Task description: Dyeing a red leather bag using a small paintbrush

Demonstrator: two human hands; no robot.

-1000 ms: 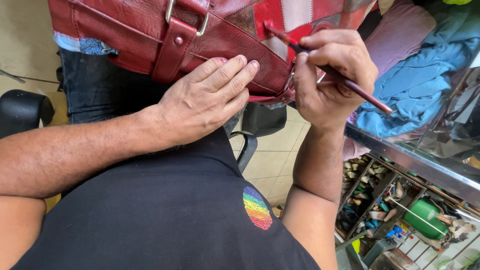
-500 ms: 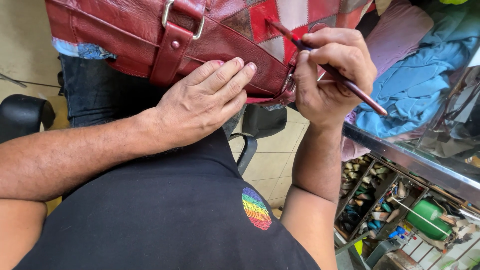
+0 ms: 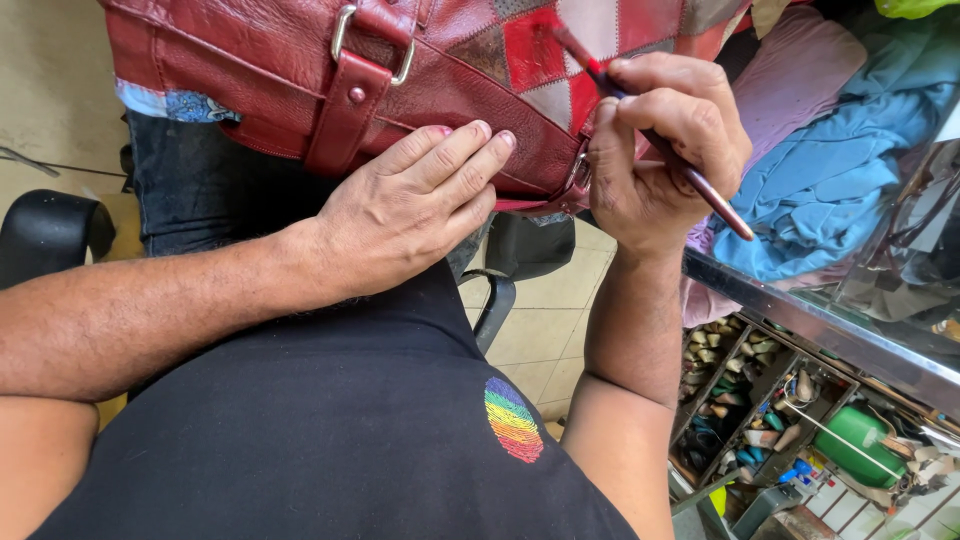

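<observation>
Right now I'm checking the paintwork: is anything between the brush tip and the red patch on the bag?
Nothing visible. The right hand holds the brush, its tip on the bag's red patch; the left hand rests lower on the bag.

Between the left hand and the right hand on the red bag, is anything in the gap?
In the head view, only the red leather bag lies between the left hand and the right hand: its lower edge with a metal ring.

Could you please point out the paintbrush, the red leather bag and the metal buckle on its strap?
paintbrush [image 3: 700, 188], head view, on its handle.
red leather bag [image 3: 230, 70], head view, on its front panel.
metal buckle [image 3: 343, 25], head view, on its left bar.
</observation>
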